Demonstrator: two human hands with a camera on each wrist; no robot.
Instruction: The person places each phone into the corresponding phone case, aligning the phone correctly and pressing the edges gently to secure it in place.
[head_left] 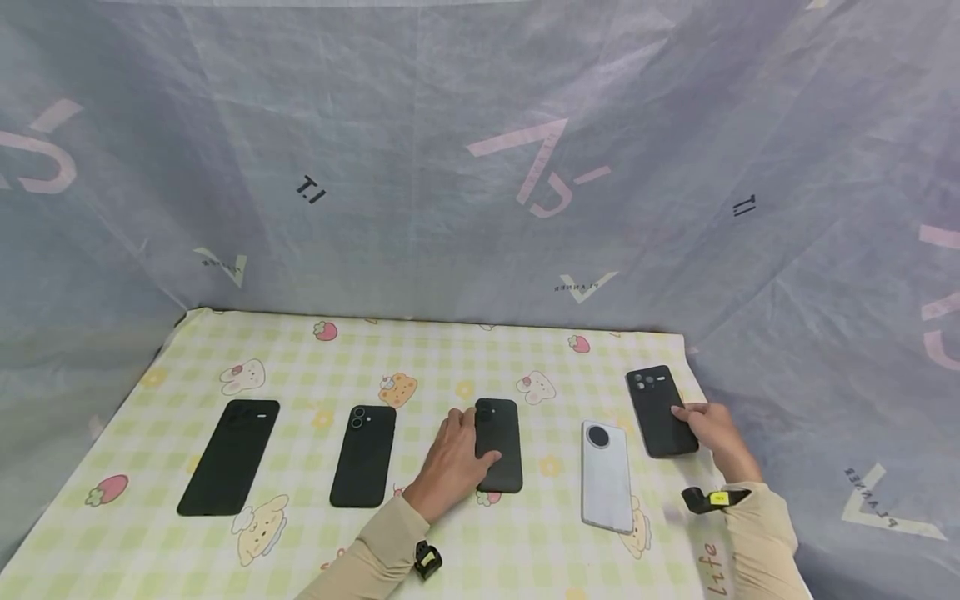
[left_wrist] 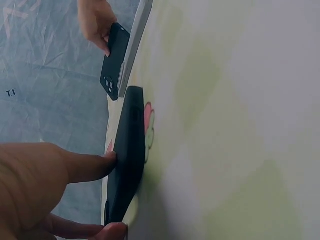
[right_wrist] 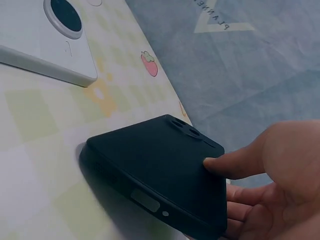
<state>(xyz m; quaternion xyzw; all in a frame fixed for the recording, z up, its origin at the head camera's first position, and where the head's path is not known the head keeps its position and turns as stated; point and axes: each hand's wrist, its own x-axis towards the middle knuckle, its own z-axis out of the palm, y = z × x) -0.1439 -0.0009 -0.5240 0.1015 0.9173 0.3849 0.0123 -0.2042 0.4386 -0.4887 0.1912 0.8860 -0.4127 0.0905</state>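
Note:
My left hand (head_left: pixel 453 462) is on a black phone (head_left: pixel 506 433) that lies back up in the middle of the table. Its thumb (left_wrist: pixel 95 165) presses the phone's back while the other fingers hold the left edge near the camera end. At the table's right side, my right hand (head_left: pixel 712 429) grips another black phone (head_left: pixel 656 408) by its right edge, thumb on the back and fingers underneath. In the right wrist view that phone (right_wrist: pixel 155 165) tilts, its gripped side raised and a port opening showing at the near end. A white phone (head_left: pixel 607 483) with a round camera lies between the two.
Two more black phones lie to the left, one with two lenses (head_left: pixel 363 462) and one farther out (head_left: pixel 227 462). A checked cloth with cartoon prints (head_left: pixel 285 350) covers the table. Grey-blue fabric (head_left: pixel 412 183) hangs behind it and at both sides.

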